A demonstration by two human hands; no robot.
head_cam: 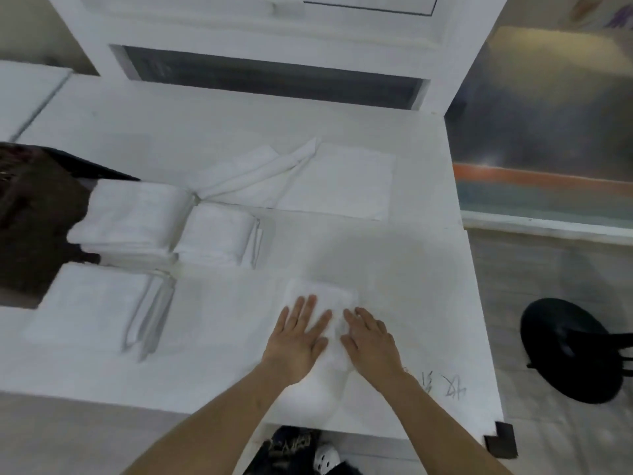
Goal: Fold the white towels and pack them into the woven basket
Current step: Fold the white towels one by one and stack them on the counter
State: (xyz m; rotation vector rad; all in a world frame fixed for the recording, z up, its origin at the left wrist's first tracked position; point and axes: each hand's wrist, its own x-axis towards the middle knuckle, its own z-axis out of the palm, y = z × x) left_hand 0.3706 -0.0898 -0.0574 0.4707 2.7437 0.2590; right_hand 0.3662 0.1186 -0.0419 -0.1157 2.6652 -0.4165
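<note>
Here a small folded towel (320, 296) is pressed flat on the counter (411, 269) by the left hand (298, 341) and right hand (371, 341), fingers straight and gripping nothing. Probably it must next be lifted and carried to the woven basket (37, 214).

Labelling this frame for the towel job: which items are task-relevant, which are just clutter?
Job:
- towel under both hands
- left hand, right hand, flat on it
- folded towels
- unfolded towel
- dark woven basket
- table

Lying about:
- white cabinet
- black stool base
- scribble on table
</note>
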